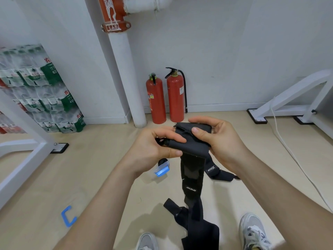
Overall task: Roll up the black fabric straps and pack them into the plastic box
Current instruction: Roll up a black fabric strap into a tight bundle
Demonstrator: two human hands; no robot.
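Note:
Both my hands hold one black fabric strap [192,170] up in front of me. Its top end is partly rolled, and the rest hangs down toward the floor. My left hand [155,147] grips the rolled end from the left, thumb on top. From the right, my right hand [219,139] holds it with the thumb pressed on the fabric. Another black strap [219,173] lies on the floor behind it, and a third one [175,209] lies near my feet. The clear plastic box [162,168] with a blue part sits on the floor below my left hand, holding something black.
Two red fire extinguishers [166,98] stand against the wall beside a white pipe [126,69]. Packs of bottled water [39,87] are stacked at the left. White table legs [292,98] and a white cable are at the right, a blue clip [68,216] at the lower left.

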